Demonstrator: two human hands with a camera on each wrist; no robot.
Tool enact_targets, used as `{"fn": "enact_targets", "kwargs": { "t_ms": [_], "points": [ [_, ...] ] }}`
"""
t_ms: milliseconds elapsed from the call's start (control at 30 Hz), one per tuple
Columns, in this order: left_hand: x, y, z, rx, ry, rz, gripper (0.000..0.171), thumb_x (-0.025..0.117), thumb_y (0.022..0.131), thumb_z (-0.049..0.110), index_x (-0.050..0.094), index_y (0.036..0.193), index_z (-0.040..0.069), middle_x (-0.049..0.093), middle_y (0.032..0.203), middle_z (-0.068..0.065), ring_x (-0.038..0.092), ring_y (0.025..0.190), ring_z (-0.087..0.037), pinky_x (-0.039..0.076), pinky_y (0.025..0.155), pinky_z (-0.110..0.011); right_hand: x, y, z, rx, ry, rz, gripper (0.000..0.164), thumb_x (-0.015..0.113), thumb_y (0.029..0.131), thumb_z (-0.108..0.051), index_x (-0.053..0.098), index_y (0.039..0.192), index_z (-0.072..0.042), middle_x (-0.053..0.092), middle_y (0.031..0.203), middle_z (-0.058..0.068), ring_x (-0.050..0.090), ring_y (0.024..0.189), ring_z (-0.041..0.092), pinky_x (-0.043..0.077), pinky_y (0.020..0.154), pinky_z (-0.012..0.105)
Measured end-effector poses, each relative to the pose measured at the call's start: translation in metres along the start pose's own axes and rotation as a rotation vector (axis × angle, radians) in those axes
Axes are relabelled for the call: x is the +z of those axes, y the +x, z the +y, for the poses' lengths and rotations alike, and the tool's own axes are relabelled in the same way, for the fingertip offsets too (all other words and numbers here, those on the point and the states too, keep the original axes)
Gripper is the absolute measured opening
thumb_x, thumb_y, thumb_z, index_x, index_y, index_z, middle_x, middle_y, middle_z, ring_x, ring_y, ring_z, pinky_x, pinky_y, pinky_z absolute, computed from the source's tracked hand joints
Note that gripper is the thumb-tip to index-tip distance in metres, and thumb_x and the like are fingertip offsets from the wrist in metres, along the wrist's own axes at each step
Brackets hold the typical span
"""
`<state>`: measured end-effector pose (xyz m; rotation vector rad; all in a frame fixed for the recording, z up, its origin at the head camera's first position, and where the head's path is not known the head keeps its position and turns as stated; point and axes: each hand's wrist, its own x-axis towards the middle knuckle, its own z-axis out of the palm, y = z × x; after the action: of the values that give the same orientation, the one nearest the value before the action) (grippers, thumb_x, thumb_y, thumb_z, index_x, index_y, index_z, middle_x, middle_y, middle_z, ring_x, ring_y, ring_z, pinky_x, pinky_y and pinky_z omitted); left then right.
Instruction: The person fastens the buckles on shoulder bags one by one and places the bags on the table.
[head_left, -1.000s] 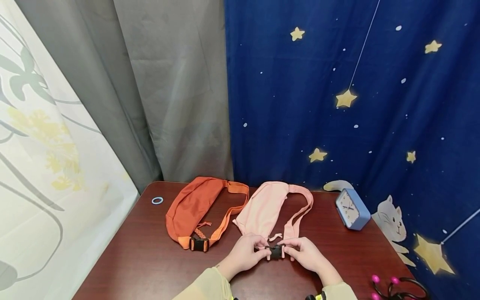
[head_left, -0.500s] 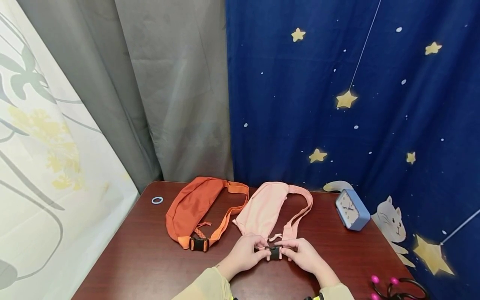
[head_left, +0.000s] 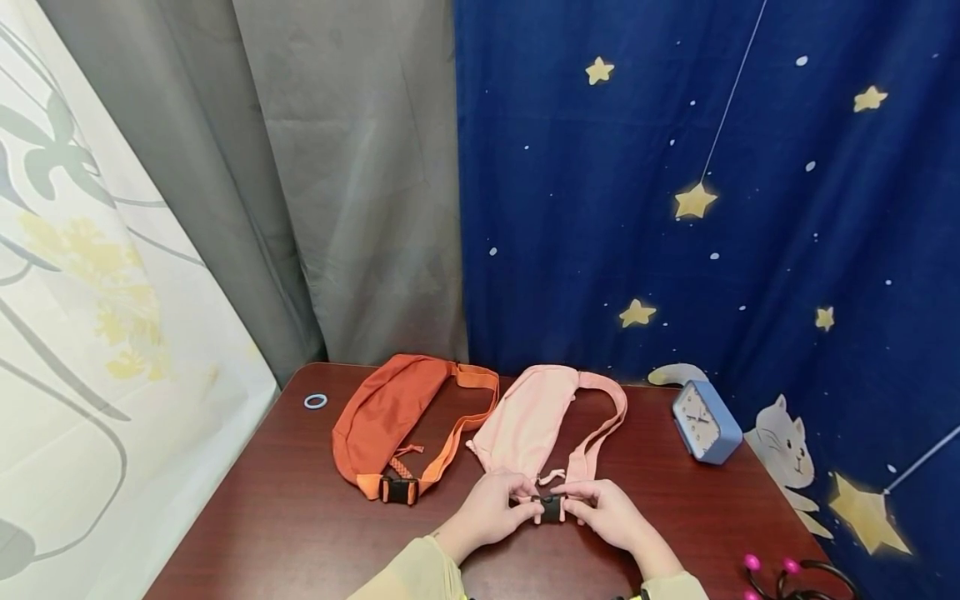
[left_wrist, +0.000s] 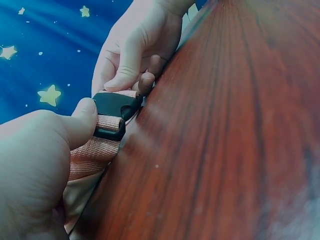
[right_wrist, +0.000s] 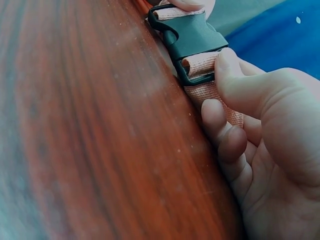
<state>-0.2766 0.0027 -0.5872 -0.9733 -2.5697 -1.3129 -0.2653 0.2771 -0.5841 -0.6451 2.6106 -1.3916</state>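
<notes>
Starry blue curtain [head_left: 675, 208] backs the wooden table [head_left: 285, 517]; both hands' fingers [head_left: 581, 498] pinch the black buckle [head_left: 551, 507].

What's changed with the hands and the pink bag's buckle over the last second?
Almost nothing. Both hands, left hand and right hand, still pinch the black buckle of the pink waist bag, with at most a slight inward squeeze. The orange waist bag, clock and hair tie stayed put.

— Where are the hands?
— Low centre of the head view: left hand [head_left: 487, 510] and right hand [head_left: 611, 512] meet fingertip to fingertip, fingers curled in a pinch.
— And the arms?
— Both forearms, in pale sleeves, rise from the bottom edge.
</notes>
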Motion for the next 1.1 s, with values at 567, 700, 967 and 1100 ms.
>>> {"fn": "enact_targets", "kwargs": {
  "t_ms": [567, 700, 967, 1100],
  "points": [
    [-0.0010, -0.0003, 0.0003, 0.027, 0.010, -0.012, 0.009, 0.087, 0.095, 0.030, 0.079, 0.092, 0.027, 0.069, 0.087, 0.014, 0.059, 0.092, 0.000, 0.049, 0.085, -0.018, 0.0005, -0.0056, -0.0065, -0.020, 0.073, -0.001, 0.027, 0.075, 0.105, -0.019, 0.080, 0.128, -0.006, 0.069, 0.072, 0.010, 0.055, 0.059, -0.001, 0.050, 0.053, 0.023],
    [-0.0004, -0.0012, -0.0017, 0.041, 0.023, -0.002, 0.009, 0.087, 0.095, 0.031, 0.080, 0.093, 0.027, 0.070, 0.088, 0.014, 0.060, 0.093, 0.000, 0.049, 0.086, -0.020, 0.0009, -0.0052, -0.0084, -0.026, 0.081, -0.011, 0.028, 0.075, 0.105, -0.018, 0.079, 0.128, -0.005, 0.069, 0.073, 0.013, 0.055, 0.059, -0.002, 0.050, 0.053, 0.022],
    [-0.0029, -0.0022, -0.0025, 0.055, 0.047, -0.003, 0.008, 0.086, 0.096, 0.033, 0.080, 0.094, 0.028, 0.070, 0.087, 0.016, 0.059, 0.093, 0.000, 0.048, 0.086, -0.019, -0.0006, -0.0014, -0.0083, -0.015, 0.109, -0.033, 0.027, 0.074, 0.105, -0.016, 0.079, 0.129, -0.004, 0.069, 0.075, 0.019, 0.055, 0.057, 0.000, 0.050, 0.053, 0.023],
    [-0.0060, -0.0004, -0.0001, 0.087, 0.039, -0.021, 0.010, 0.083, 0.099, 0.031, 0.081, 0.103, 0.021, 0.077, 0.094, 0.012, 0.066, 0.096, 0.002, 0.053, 0.090, -0.019, -0.0056, -0.0007, -0.0082, -0.009, 0.114, -0.073, 0.026, 0.073, 0.106, -0.015, 0.079, 0.129, -0.003, 0.073, 0.078, 0.022, 0.056, 0.058, 0.001, 0.051, 0.054, 0.023]
  ]
}}
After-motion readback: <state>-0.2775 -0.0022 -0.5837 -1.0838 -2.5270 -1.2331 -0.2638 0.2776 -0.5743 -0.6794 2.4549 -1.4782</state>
